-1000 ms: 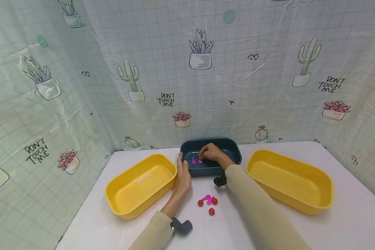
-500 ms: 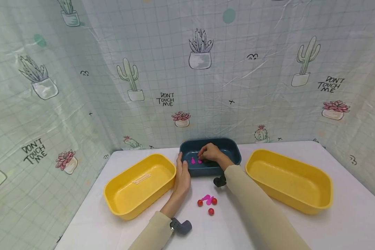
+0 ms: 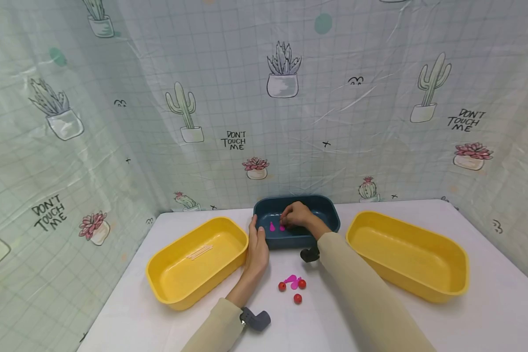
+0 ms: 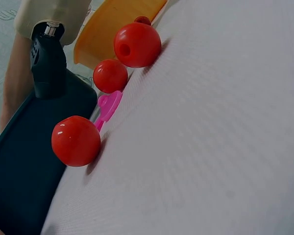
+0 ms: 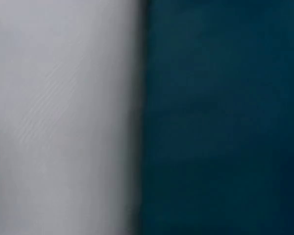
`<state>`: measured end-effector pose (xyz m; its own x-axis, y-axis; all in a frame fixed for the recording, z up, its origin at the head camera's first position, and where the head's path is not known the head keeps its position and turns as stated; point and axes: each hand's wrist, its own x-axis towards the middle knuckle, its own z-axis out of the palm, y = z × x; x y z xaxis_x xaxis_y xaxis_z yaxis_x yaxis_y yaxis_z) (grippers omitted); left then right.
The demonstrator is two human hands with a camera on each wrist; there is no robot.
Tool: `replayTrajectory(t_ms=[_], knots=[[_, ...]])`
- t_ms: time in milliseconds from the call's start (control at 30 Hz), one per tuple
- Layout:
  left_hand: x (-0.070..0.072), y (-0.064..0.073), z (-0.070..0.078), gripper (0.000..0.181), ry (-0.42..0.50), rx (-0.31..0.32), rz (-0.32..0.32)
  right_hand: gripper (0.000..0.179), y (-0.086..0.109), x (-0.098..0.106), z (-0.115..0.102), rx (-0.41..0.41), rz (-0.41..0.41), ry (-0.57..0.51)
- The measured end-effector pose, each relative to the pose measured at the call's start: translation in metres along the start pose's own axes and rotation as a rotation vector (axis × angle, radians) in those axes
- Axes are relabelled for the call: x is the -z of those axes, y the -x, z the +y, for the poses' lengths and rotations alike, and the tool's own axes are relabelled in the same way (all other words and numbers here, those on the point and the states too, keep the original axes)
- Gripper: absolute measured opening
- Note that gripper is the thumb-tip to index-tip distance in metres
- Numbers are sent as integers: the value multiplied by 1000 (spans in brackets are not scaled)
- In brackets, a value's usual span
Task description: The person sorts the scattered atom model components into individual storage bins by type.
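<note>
In the head view my left hand [image 3: 258, 247] lies with straight fingers along the left end of the dark blue bin [image 3: 290, 242]. My right hand [image 3: 297, 215] reaches down inside that bin, its thumb and fingers pinching a small pink teardrop-shaped piece [image 3: 282, 228] near the bin floor. The fingers hide most of this piece. Just left of it lies another pink teardrop piece [image 3: 272, 227]. On the white table before the bin are red beads [image 3: 297, 298] and more pink pieces [image 3: 292, 278]. The left wrist view shows a red bead [image 4: 76, 141] close up.
A yellow bin [image 3: 176, 299] with several thin pale sticks [image 3: 200, 252] stands at the left. Another yellow bin [image 3: 422, 286] stands at the right, beside my right forearm. Behind everything hangs a cactus-print sheet [image 3: 290, 122]. The right wrist view has only the blue bin's wall and white cloth.
My right fingertips shift very slightly over the pink piece inside the blue bin. The left hand and the bins hold their places.
</note>
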<state>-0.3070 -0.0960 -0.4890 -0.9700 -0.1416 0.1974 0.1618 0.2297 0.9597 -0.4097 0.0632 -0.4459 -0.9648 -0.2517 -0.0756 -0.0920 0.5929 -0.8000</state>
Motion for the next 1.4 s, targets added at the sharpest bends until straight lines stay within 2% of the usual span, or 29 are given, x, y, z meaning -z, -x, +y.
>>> replayTrajectory(t_ms=[167, 267, 600, 833, 1033, 1233, 1400], knots=[[-1, 0, 0, 53, -9, 8, 0, 18, 0, 3, 0, -5, -2, -68], [-1, 0, 0, 54, -12, 11, -6, 17, 2, 5, -2, 14, 13, -69], [1, -3, 0, 53, 14, 3, -11, 23, 20, 16, -31, 183, 15, 7], [0, -1, 0, 53, 12, -16, -7, 29, 52, 25, -49, 292, 17, 59], [-1, 0, -2, 53, 15, -7, -1, 27, 87, 28, -48, 306, 26, 42], [-1, 2, 0, 53, 14, 1, 2, 17, 119, 24, -35, 382, -49, 65], [0, 2, 0, 54, -1, 1, 10, 11, 135, 17, -20, 406, -164, 110]])
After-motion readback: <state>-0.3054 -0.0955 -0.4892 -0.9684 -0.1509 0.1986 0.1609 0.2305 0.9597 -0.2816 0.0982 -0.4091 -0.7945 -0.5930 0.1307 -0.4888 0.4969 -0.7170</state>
